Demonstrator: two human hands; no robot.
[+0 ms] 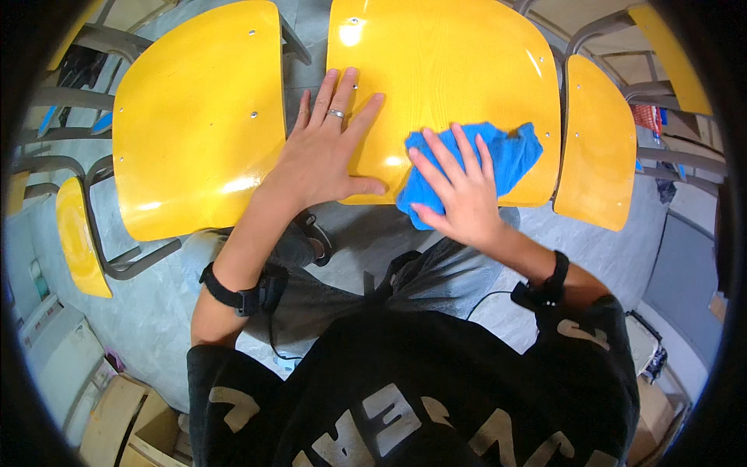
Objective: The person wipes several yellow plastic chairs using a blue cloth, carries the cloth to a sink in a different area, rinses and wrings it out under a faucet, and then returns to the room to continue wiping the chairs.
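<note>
Flat on a blue cloth (513,154) lies my right hand (464,187), its fingers spread over the fabric. The cloth rests near the front right edge of a glossy yellow chair seat (443,64), with one part hanging past that edge. My left hand (327,149), a ring on one finger, is spread at the left edge of the same seat and holds nothing. Some of its fingers reach over the gap beside a second yellow seat (198,117). Metal rivets show in both seats.
Yellow chair backrests stand at the right (598,140) and lower left (81,239), with grey metal tube frames (146,262). My legs are below the seats. Cardboard boxes (117,414) sit at the lower left, and a grey panel (683,280) stands at the right.
</note>
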